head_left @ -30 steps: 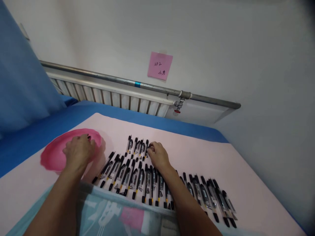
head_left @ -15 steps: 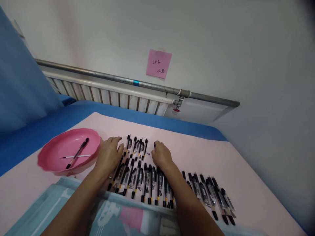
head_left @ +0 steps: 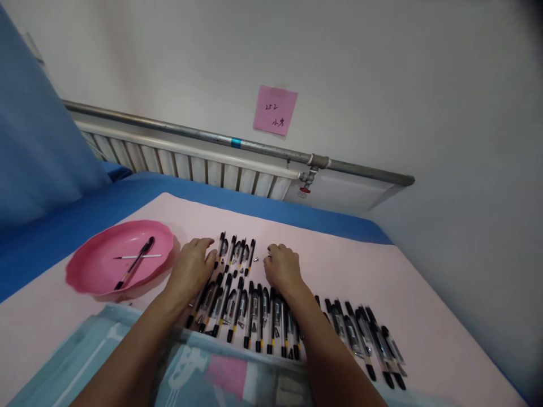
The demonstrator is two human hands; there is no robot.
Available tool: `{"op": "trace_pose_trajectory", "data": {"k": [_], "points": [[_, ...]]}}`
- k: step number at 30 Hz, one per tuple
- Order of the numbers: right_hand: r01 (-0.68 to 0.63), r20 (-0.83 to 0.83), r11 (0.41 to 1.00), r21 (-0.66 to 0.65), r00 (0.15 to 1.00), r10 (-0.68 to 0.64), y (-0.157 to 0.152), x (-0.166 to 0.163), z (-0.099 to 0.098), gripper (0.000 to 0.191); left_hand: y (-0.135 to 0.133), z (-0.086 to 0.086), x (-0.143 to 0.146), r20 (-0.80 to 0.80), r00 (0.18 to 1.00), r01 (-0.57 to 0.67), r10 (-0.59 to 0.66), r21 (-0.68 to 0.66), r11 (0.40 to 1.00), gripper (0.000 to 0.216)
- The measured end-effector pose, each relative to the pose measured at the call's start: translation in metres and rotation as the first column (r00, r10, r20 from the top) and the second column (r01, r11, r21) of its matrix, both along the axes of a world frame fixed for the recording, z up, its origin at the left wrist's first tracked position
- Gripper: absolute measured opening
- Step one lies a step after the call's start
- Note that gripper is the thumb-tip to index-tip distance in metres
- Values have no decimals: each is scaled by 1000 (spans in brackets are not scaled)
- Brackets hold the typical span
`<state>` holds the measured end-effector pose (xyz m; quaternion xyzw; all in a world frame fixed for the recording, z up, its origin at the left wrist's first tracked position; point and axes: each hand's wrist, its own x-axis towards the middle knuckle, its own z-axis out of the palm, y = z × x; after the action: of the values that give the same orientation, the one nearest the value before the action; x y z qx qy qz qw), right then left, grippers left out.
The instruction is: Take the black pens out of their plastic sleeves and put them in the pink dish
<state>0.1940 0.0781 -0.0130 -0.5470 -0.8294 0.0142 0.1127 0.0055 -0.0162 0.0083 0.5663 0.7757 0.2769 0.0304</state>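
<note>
Left hand (head_left: 193, 270) and right hand (head_left: 283, 270) are resting half-curled on the pens (head_left: 253, 308) lying in rows near the sheet's (head_left: 382, 282) front edge, can't tell if either's gripping; they're looking light, stiff, rolly, so I'm thinking pinch mid-barrel.

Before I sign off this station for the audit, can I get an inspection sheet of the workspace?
Surface: pink sheet over blue cloth; patterned cloth at the near edge.
Job's things: black pens laid side by side in a long near row, plus a short back row.
Clutter: pink dish at left holding one pen and a thin refill; small loose tips by the back row.
Hands: left hand palm down on the pens, fingers loose; right hand curled, grip unclear.
Cables: nothing seen.
Surroundings: white wall, radiator, pipe, pink note.
</note>
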Motion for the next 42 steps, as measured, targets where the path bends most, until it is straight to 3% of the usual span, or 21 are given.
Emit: {"op": "trace_pose_trajectory", "data": {"k": [7, 23, 29, 42], "points": [[-162, -85, 987, -14, 983, 160, -7, -16, -2, 20, -1, 2, 6, 25, 999, 39, -39, -9, 999, 35], [-97, -30, 994, -44, 995, 95, -9, -20, -4, 13, 0, -6, 3, -11, 997, 70, -70, -16, 997, 35], [-149, -10, 989, 20, 989, 149, -12, -20, -2, 13, 1, -6, 4, -20, 997, 69, -70, -12, 998, 35], [-66, 23, 994, -91, 997, 68, -10, -18, 4, 19, 0, -2, 8, 26, 997, 70, -70, 3, 998, 33]]}}
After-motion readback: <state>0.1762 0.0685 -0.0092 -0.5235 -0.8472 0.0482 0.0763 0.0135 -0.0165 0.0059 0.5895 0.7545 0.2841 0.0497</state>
